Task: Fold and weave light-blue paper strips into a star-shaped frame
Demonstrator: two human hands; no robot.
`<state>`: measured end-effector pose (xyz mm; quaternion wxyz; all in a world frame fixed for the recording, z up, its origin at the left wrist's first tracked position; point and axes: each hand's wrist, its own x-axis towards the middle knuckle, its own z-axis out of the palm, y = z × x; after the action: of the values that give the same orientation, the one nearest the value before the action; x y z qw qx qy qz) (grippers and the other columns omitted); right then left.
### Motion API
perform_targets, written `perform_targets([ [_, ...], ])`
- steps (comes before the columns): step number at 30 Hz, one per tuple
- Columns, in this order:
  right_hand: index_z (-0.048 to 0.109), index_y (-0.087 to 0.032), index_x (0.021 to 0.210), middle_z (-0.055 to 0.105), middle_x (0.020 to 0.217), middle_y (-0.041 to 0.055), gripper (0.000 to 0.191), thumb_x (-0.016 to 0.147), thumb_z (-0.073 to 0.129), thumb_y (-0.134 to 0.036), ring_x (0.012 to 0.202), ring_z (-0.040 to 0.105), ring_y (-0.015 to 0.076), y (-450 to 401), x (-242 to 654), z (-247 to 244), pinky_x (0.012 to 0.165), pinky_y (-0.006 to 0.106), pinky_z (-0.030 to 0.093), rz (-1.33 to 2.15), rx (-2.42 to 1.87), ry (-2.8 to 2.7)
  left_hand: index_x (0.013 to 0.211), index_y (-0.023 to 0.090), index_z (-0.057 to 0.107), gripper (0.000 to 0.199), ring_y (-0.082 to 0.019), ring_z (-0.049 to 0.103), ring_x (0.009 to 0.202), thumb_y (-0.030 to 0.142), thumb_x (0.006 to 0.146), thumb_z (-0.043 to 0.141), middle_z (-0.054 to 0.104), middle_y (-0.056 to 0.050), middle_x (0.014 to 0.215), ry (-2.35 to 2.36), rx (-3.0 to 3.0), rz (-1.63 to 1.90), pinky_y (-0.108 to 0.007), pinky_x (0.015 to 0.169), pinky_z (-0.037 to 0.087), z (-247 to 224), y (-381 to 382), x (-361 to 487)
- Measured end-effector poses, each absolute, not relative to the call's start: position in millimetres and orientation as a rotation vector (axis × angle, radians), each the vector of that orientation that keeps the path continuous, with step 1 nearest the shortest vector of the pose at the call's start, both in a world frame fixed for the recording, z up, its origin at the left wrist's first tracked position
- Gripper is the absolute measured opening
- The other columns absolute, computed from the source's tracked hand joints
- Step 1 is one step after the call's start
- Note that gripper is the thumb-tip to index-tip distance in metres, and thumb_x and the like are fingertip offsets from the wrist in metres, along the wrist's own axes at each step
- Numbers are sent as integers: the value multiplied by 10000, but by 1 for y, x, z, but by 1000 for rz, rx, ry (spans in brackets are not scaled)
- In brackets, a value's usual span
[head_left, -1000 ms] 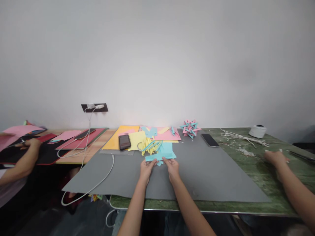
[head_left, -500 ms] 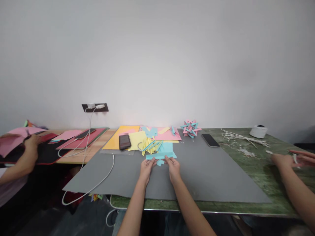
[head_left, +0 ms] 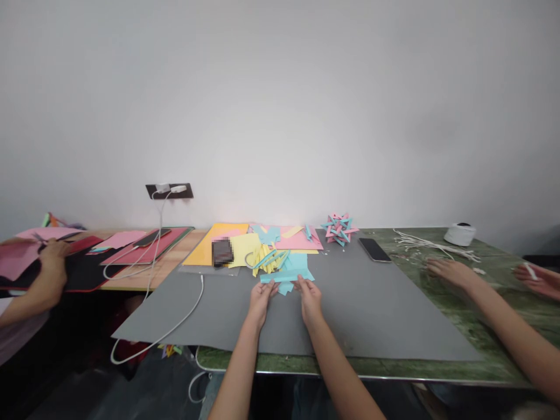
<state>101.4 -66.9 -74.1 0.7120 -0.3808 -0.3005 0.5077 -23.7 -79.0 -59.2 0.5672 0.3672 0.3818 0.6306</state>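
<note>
A folded strip of light-blue paper (head_left: 285,276) stretches between my two hands just above the grey mat (head_left: 367,315). My left hand (head_left: 261,296) pinches its left end, and my right hand (head_left: 310,291) pinches it near the right end. Small light-blue paper scraps (head_left: 286,289) lie under the strip. Right behind it are a light-blue sheet (head_left: 297,261) and a heap of yellow folded paper pieces (head_left: 266,258) with some blue strips on top.
A pink-and-blue paper star ball (head_left: 339,228) and a black phone (head_left: 374,249) sit at the back right. A white cable (head_left: 192,315) crosses the mat's left side. Co-workers' hands are at the far left, holding pink paper (head_left: 20,259), and at the right near white strips (head_left: 433,242).
My right hand has shifted slightly right along the blue strip; my left hand stays put. A co-worker's hand at the right has reached left across the green table.
</note>
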Motion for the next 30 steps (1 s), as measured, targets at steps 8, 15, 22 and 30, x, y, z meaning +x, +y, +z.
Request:
perform_targets([
  [8, 608, -134, 621, 635, 602, 28, 300, 568, 607, -430, 636, 586, 174, -63, 102, -79, 592, 263, 426, 1086, -888, -633, 829, 116, 596, 264, -195, 592, 840, 263, 613, 638, 634, -108, 915, 917, 812, 1472, -310, 792, 439, -53, -82, -21],
  [15, 600, -134, 629, 627, 609, 14, 275, 576, 611, -403, 629, 573, 157, -61, 102, -83, 574, 255, 421, 1032, -877, -569, 845, 109, 596, 280, -225, 574, 880, 306, 646, 603, 631, -132, 918, 907, 853, 1472, -328, 789, 434, -50, -83, -21],
  [22, 601, -127, 615, 627, 580, 25, 315, 553, 612, -436, 617, 580, 165, -62, 103, -80, 577, 268, 426, 1028, -880, -570, 807, 106, 594, 265, -232, 586, 852, 316, 645, 602, 644, -128, 874, 931, 845, 1487, -327, 752, 451, -53, -82, -21],
  [30, 601, -132, 678, 651, 680, 54, 319, 585, 596, -436, 670, 595, 182, -62, 103, -81, 585, 274, 446, 1066, -842, -535, 817, 106, 595, 283, -234, 580, 866, 347, 670, 568, 647, -141, 856, 910, 815, 1492, -336, 776, 438, -54, -81, -23],
])
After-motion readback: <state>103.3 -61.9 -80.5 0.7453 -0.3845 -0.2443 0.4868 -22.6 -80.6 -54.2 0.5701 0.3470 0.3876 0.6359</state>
